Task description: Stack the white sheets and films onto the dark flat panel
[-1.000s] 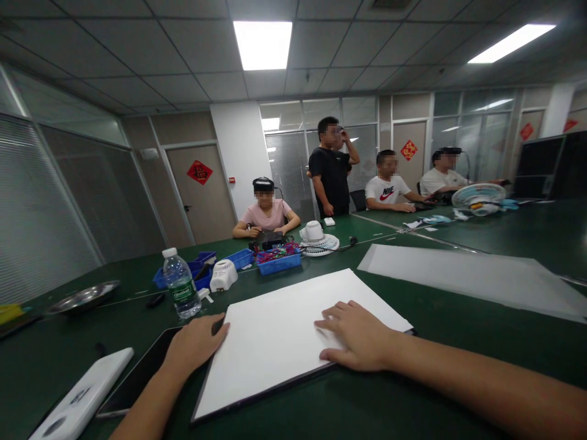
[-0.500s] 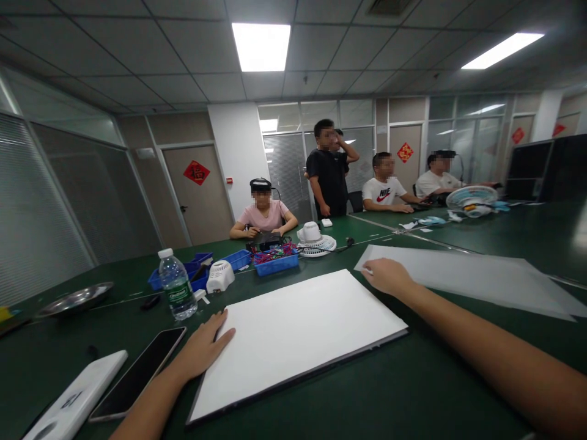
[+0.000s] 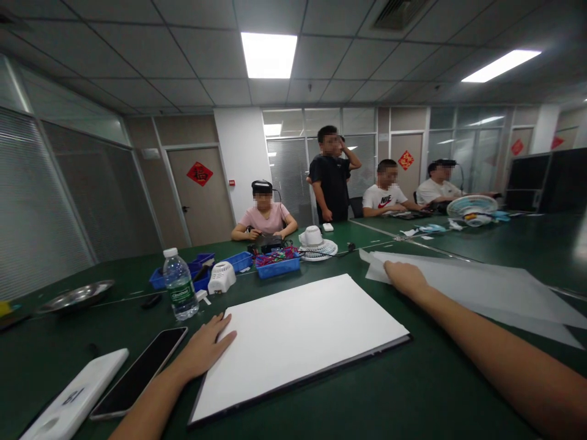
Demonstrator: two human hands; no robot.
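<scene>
My left hand [image 3: 206, 347] lies with fingers spread over the left edge of a white sheet of paper [image 3: 302, 342], which rests on a dark-edged board or pad. To the right, my right hand [image 3: 406, 280] is closed, fingers curled, on the left part of a thin translucent sheet [image 3: 481, 284]. At least two such sheets overlap there, slightly out of line. The fingertips of my right hand are partly hidden.
Left of the paper lie a phone [image 3: 140, 373] and a white device [image 3: 76, 397]. Beyond stand a water bottle [image 3: 180, 287], a white fan housing [image 3: 222, 278], a blue tray of wires [image 3: 277, 266] and a fan part [image 3: 316, 244]. Several people are across the green table [image 3: 348, 397].
My right hand has moved right with the translucent sheet, away from the white paper, and the sheet's left end has shifted. My left hand has stayed on the paper. The view has tilted slightly up.
</scene>
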